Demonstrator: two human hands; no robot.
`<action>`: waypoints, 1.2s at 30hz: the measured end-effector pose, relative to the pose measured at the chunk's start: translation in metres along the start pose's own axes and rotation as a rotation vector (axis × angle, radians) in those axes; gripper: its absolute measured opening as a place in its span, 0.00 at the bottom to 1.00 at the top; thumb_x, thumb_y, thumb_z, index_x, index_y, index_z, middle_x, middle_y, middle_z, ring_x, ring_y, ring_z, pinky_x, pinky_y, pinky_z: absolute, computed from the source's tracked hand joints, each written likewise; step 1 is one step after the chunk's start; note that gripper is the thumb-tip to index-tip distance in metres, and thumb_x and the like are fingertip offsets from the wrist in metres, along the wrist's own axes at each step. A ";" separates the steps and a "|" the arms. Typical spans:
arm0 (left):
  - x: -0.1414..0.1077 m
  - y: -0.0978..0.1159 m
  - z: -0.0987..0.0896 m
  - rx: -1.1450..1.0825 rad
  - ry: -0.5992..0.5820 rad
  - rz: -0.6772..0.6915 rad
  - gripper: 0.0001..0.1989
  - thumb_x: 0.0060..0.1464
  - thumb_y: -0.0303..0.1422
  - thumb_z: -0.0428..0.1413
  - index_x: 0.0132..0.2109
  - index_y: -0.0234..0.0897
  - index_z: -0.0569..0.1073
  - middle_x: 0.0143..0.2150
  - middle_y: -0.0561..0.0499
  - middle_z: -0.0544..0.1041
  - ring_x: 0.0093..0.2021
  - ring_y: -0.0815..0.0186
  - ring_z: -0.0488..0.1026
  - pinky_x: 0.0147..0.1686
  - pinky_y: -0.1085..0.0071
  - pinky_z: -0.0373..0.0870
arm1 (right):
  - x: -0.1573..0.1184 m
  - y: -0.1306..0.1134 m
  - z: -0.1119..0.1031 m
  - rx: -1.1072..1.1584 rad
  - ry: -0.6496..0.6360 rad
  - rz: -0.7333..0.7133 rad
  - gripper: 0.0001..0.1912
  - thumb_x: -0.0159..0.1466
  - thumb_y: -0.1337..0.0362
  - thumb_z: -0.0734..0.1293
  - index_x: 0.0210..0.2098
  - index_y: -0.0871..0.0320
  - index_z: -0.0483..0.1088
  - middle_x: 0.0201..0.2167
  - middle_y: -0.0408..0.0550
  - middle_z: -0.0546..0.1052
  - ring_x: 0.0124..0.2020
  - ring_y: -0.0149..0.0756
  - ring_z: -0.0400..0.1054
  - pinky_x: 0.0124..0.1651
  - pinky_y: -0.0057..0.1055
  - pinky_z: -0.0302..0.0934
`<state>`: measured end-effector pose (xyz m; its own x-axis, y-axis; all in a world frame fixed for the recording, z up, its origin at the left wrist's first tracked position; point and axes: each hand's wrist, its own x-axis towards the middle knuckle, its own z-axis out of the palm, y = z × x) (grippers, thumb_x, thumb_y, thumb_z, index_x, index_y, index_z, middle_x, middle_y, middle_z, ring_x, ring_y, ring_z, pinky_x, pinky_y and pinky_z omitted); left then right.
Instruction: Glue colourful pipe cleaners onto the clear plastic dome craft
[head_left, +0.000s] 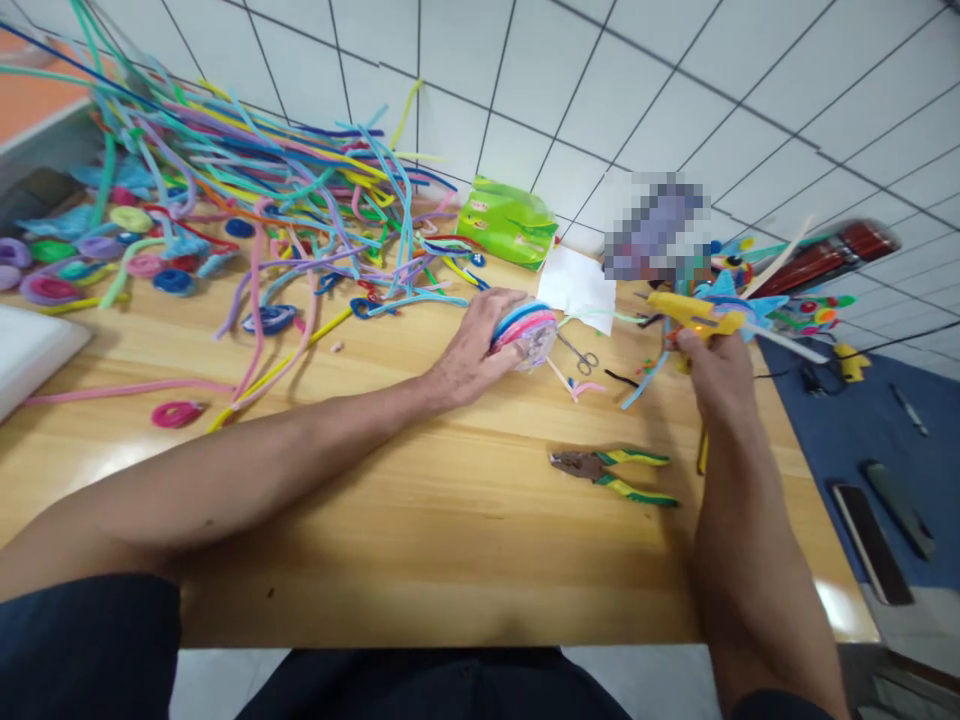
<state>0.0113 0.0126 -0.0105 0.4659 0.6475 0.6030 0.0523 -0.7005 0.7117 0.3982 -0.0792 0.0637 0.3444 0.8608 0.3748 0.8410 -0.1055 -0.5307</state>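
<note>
My left hand is closed round a roundish object with blue, white and pink bands and a clear, shiny side. What its far side looks like is hidden by my fingers. My right hand grips a yellow hot glue gun, its nozzle pointing left and a small orange light glowing on it. A white glue stick sticks out of its back. Between my hands lie small scissors and a bent pink pipe cleaner. Pliers with green and yellow handles rest nearer to me.
A large heap of coloured pipe cleaners covers the back left, with coiled ones beside it. A green packet and white paper lie near the tiled wall. At right, a phone rests on a blue surface.
</note>
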 end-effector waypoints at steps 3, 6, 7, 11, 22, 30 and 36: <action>0.000 0.001 -0.002 0.012 -0.021 -0.021 0.31 0.74 0.51 0.55 0.76 0.43 0.64 0.76 0.37 0.72 0.77 0.45 0.69 0.80 0.39 0.68 | -0.007 -0.051 -0.012 0.116 -0.047 0.064 0.13 0.67 0.43 0.68 0.32 0.41 0.71 0.32 0.53 0.81 0.35 0.48 0.76 0.44 0.48 0.73; 0.000 0.000 -0.003 0.023 -0.028 -0.039 0.32 0.75 0.52 0.54 0.77 0.44 0.64 0.76 0.37 0.72 0.77 0.45 0.69 0.81 0.39 0.67 | -0.020 -0.105 -0.010 0.108 -0.145 0.076 0.14 0.58 0.43 0.74 0.29 0.44 0.74 0.30 0.50 0.80 0.34 0.49 0.77 0.43 0.49 0.75; -0.001 0.000 -0.003 0.023 -0.028 -0.034 0.32 0.75 0.52 0.54 0.77 0.44 0.64 0.77 0.37 0.72 0.77 0.45 0.69 0.81 0.40 0.67 | -0.025 -0.120 -0.007 0.114 -0.133 0.070 0.15 0.55 0.44 0.76 0.31 0.45 0.76 0.31 0.48 0.81 0.35 0.50 0.78 0.43 0.49 0.76; -0.001 -0.001 -0.004 0.012 -0.029 -0.020 0.33 0.77 0.56 0.53 0.78 0.46 0.63 0.78 0.38 0.71 0.78 0.46 0.69 0.82 0.42 0.66 | -0.042 -0.149 0.009 0.086 -0.095 0.024 0.16 0.55 0.45 0.78 0.27 0.47 0.74 0.27 0.45 0.81 0.33 0.52 0.80 0.42 0.49 0.78; -0.002 0.003 -0.007 0.007 -0.039 -0.021 0.33 0.77 0.59 0.52 0.78 0.49 0.61 0.78 0.39 0.71 0.80 0.46 0.68 0.83 0.40 0.66 | -0.055 -0.137 0.037 -0.079 -0.085 -0.073 0.16 0.63 0.46 0.74 0.28 0.47 0.71 0.24 0.48 0.77 0.30 0.54 0.79 0.44 0.56 0.77; -0.001 0.005 -0.009 0.018 -0.066 -0.017 0.33 0.78 0.56 0.52 0.78 0.48 0.61 0.77 0.38 0.71 0.80 0.45 0.68 0.83 0.39 0.65 | -0.055 -0.133 0.041 -0.182 -0.044 -0.120 0.13 0.63 0.50 0.74 0.30 0.47 0.71 0.26 0.48 0.79 0.32 0.52 0.77 0.41 0.49 0.75; -0.001 0.002 -0.007 -0.021 -0.052 -0.040 0.36 0.76 0.61 0.51 0.78 0.46 0.62 0.77 0.37 0.71 0.79 0.45 0.68 0.82 0.39 0.66 | -0.052 -0.131 0.039 -0.210 -0.065 -0.145 0.13 0.63 0.47 0.72 0.30 0.47 0.72 0.25 0.49 0.79 0.33 0.55 0.78 0.42 0.50 0.74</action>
<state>0.0051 0.0125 -0.0070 0.5087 0.6579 0.5553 0.0534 -0.6679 0.7424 0.2535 -0.0904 0.0840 0.1921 0.9040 0.3820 0.9501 -0.0739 -0.3029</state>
